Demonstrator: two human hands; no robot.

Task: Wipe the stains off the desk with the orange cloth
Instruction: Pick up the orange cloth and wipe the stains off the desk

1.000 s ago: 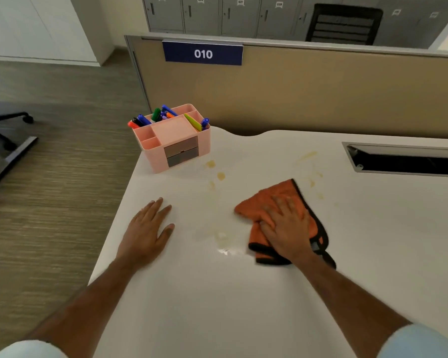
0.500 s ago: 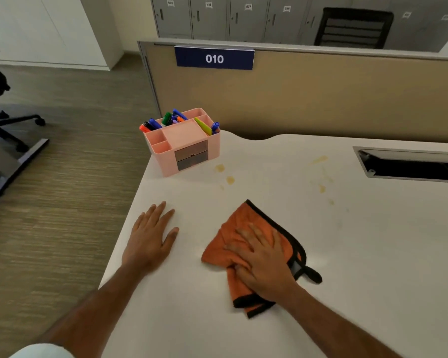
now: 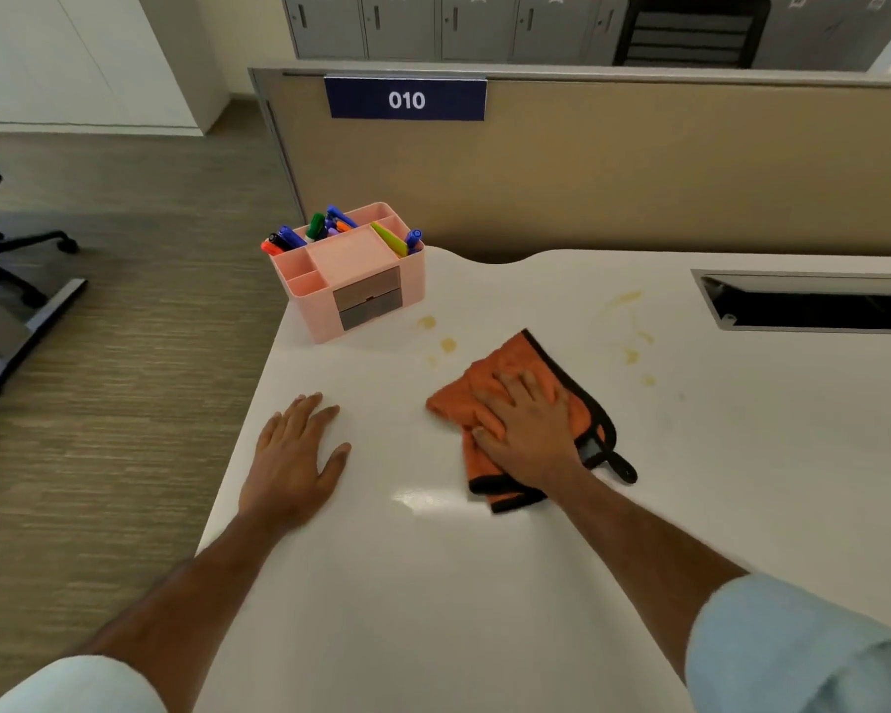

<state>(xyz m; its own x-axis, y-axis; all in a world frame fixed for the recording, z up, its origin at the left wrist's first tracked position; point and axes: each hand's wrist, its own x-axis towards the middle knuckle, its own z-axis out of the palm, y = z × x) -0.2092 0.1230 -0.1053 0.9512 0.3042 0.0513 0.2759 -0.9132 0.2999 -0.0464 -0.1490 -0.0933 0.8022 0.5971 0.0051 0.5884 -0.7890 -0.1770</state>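
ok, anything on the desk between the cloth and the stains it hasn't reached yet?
Nothing visible. Bare desk lies between the cloth under the right hand and both stain groups. The organizer stands beside the left stains, off the path.

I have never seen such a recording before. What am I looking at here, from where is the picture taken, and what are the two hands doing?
No machine here: a person wears a camera on the head, looking down at their own bare hands. The right hand presses flat on an orange cloth on a white desk. The left hand rests flat on the desk, holding nothing. Yellowish stains lie beyond the cloth, more at. A pink desk organizer holds markers.
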